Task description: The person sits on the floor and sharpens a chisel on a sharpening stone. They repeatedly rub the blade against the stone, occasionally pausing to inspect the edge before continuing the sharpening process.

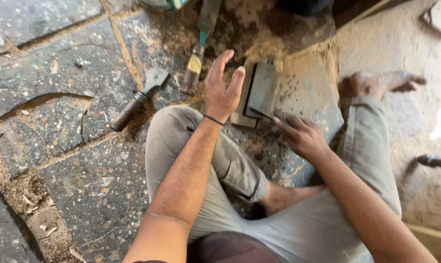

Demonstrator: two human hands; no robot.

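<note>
While the person sits cross-legged on a stone floor (pixel 59 73) dusted with sawdust, the left hand (pixel 222 90) is raised above the knee with its fingers spread and loose, gripping nothing. The right hand (pixel 302 137) lies lower, its fingertips pinching the end of a thin dark blade (pixel 262 114) that rests at the near edge of a grey sharpening stone (pixel 262 87). The stone sits on a wooden block (pixel 240 117), just in front of the bent knees, between the two hands. To the left, well apart from the stone, a chisel with a dark handle (pixel 137 100) lies on the floor, and a second chisel with a yellow and teal handle (pixel 197 61) lies near it. A bare foot (pixel 376 83) rests to the right of the stone.
</note>
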